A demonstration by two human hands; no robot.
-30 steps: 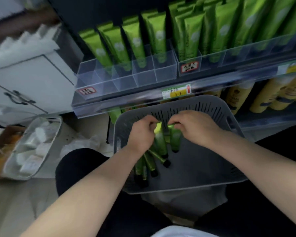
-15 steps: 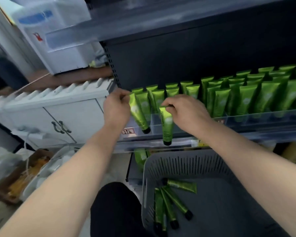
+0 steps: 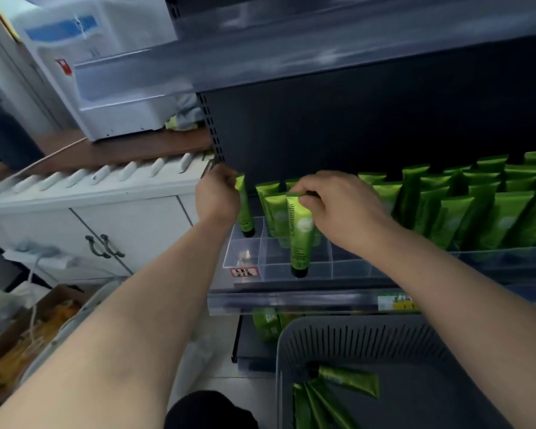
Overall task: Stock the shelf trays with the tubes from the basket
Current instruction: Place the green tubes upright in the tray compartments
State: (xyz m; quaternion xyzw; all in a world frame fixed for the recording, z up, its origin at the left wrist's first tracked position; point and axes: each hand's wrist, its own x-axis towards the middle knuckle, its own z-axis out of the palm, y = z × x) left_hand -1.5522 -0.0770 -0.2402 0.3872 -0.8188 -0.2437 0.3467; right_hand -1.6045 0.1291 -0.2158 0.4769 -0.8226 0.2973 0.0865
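My left hand (image 3: 218, 196) pinches the crimped top of a green tube (image 3: 245, 212) whose black cap rests in the far-left compartment of the clear shelf tray (image 3: 245, 258). My right hand (image 3: 338, 205) grips the top of a second green tube (image 3: 300, 236), cap down in a front compartment of the tray. Rows of green tubes (image 3: 461, 209) stand in the tray to the right. The grey slotted basket (image 3: 353, 339) sits at the bottom right with several green tubes (image 3: 328, 394) lying in it.
A white cabinet (image 3: 112, 230) with dark handles stands to the left of the shelf. A white appliance (image 3: 106, 72) sits above it. A cardboard box (image 3: 22, 335) with orange items lies at the lower left. A lower shelf holds more green tubes (image 3: 266, 326).
Both hands lifted a tube each out of the basket up to the shelf tray, and now the tubes are lowered cap-down into the compartments. The view tilted up from the basket.
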